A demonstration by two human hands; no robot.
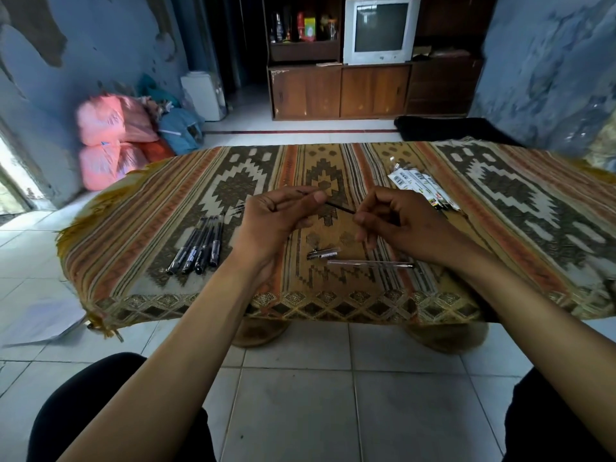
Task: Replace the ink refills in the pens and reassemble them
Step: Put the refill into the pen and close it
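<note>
Both hands hover over the middle of the patterned table cloth. The left hand is curled, thumb and forefinger pinching one end of a thin black ink refill. The right hand is closed too, fingertips nipping the refill's other end. The refill's long axis runs from upper left, at the left thumb, down to lower right.

Below the hands a pen cap lies beside a clear pen barrel, which lies left to right. Left of the hands, a row of black pens lies side by side, pointing away. Far right sits a refill packet.
</note>
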